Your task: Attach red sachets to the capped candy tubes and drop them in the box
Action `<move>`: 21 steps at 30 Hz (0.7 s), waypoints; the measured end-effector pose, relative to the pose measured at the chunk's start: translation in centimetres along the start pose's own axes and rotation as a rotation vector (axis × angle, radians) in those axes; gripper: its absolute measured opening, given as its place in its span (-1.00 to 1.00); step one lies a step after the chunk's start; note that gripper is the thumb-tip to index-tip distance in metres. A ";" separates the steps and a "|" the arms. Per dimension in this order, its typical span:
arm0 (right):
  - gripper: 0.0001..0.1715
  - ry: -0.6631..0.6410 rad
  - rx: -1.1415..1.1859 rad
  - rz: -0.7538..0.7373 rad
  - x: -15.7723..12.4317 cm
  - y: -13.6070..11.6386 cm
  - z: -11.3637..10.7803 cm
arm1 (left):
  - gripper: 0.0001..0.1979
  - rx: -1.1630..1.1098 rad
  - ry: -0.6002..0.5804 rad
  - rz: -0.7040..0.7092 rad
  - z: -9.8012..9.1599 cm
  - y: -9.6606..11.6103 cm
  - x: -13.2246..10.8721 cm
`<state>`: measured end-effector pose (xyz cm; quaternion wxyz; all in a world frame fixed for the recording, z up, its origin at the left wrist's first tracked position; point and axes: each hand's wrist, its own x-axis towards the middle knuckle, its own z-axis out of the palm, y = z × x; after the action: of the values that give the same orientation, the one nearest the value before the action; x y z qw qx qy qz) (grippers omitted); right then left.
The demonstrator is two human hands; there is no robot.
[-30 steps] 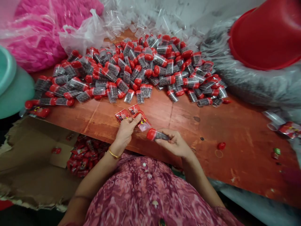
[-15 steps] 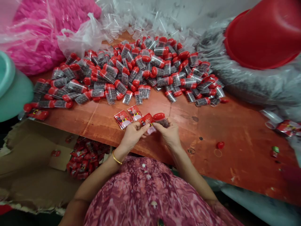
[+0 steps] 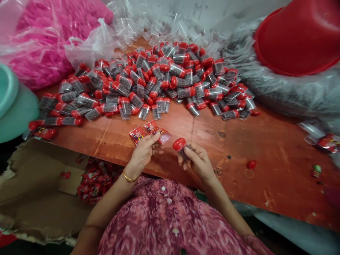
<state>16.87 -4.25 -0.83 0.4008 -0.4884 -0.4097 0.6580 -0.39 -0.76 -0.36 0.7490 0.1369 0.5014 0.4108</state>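
Between the thumb and fingers of my left hand (image 3: 145,148) is a small red printed plastic sleeve (image 3: 164,137), its pale end pointing right. My right hand (image 3: 198,159) grips a clear tube (image 3: 183,153) of dark beads, tilted, with its red cap (image 3: 179,143) toward the upper left. The sleeve and the tube are apart. Two more printed sleeves, one of them (image 3: 137,134) at the left and another (image 3: 151,126) behind it, lie flat on the table just beyond my left hand, partly covered by it.
A heap of red-capped tubes (image 3: 148,81) spreads across the wooden table (image 3: 265,141). Empty clear tubes (image 3: 170,28), a bag of pink pieces (image 3: 53,39) and a red tub (image 3: 300,42) stand behind. A cardboard box (image 3: 34,191) with wrapped tubes (image 3: 94,180) sits below left.
My hands have moved apart. The right one has drawn the capped tube right and toward me; the left has shifted slightly left, still holding the sleeve.
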 end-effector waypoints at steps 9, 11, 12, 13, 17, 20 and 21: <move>-0.59 -0.034 -0.246 0.026 0.0 -2.0 0.2 | -0.63 0.162 0.014 0.113 0.6 -0.5 -0.5; -0.61 -0.051 -0.261 0.027 0.3 -2.0 0.1 | -0.63 0.220 0.028 0.191 0.3 -0.7 -0.5; -0.61 -0.062 -0.265 0.033 0.3 -2.1 0.1 | -0.64 0.258 0.029 0.233 0.2 -0.8 -0.5; -0.61 -0.077 -0.268 0.045 0.3 -2.1 0.0 | -0.65 0.301 0.028 0.276 0.0 -0.9 -0.4; -0.59 -0.101 -0.275 0.100 0.3 -1.8 -0.2 | -0.74 0.456 0.016 0.406 -0.1 -1.1 -0.6; -0.56 0.006 -0.234 0.090 0.3 -1.4 -0.4 | -0.79 0.485 -0.063 0.430 0.1 -1.1 -0.8; -0.56 0.021 -0.223 0.086 0.4 -1.4 -0.4 | -0.79 0.488 -0.097 0.426 0.1 -1.0 -0.9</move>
<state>17.39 -3.37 0.23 0.3197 -0.5541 -0.4546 0.6198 0.07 -2.03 -0.34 0.6144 0.4337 0.5089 0.4189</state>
